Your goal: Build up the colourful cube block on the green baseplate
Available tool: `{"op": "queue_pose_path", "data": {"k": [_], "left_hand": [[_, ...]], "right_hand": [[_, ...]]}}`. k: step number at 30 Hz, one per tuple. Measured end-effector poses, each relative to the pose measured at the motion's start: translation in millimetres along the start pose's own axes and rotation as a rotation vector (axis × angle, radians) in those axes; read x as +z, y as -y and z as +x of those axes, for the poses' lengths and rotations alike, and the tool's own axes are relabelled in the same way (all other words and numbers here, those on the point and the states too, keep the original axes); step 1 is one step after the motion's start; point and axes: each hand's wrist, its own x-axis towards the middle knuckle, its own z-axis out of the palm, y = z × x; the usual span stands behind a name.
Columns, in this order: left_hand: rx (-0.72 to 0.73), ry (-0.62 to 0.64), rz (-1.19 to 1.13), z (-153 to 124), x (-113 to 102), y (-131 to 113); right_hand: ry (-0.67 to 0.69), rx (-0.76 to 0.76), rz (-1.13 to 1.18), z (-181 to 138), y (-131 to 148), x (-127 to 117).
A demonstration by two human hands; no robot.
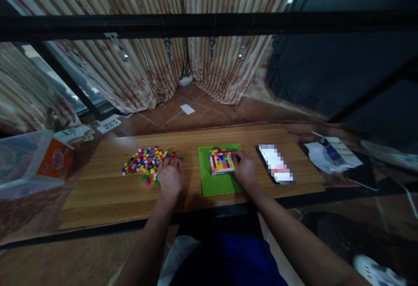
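Note:
A loose pile of small multicoloured toy bricks [140, 162] lies on the left part of the wooden table. At the pile's right edge rests my left hand [170, 176], palm down, fingers stretched out over the bricks; I see nothing held in it. On a green studded baseplate [212, 188] sits a low block of toy bricks [222, 162], mostly red, yellow and white with some purple and blue. My right hand [244, 167] is closed at the right side of that brick block, its thumb and fingertips against the edge. Its fingers partly hide the baseplate there.
A phone [276, 164] with a lit, blurred screen lies right of the baseplate on the wooden table [107, 207]. A clear plastic bin [26, 159] stands on the floor at left. Papers [333, 155] lie beyond the table's right end. Behind a dark bar [196, 25] hang curtains [146, 68].

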Motion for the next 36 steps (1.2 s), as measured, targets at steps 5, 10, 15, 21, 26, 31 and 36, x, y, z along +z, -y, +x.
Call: {"op": "queue_pose_path", "data": {"k": [5,10,15,21,26,31,36], "left_hand": [[0.041,0.084,-0.325,-6.1,0.1,-24.9],[0.078,0.127,-0.592,-6.4,0.1,-54.0],[0.133,0.163,-0.636,2.0,-2.6,-76.8],[0.187,0.174,-0.544,7.6,4.6,-94.5],[0.216,0.203,-0.433,9.2,12.7,-97.2],[0.218,0.206,-0.397,10.4,19.1,-97.5],[0.231,0.215,-0.408,12.5,21.8,-99.3]], "right_hand": [[-0.005,0.005,0.016,0.2,0.3,0.3],[-0.003,0.017,0.009,0.6,1.9,0.3],[-0.008,0.025,0.002,0.8,0.9,2.3],[-0.018,0.028,0.0,1.6,-0.5,4.5],[-0.006,0.035,0.007,2.1,0.5,3.5],[-0.009,0.034,0.012,1.9,1.8,2.6],[-0.012,0.033,0.016,1.7,2.6,2.2]]}}
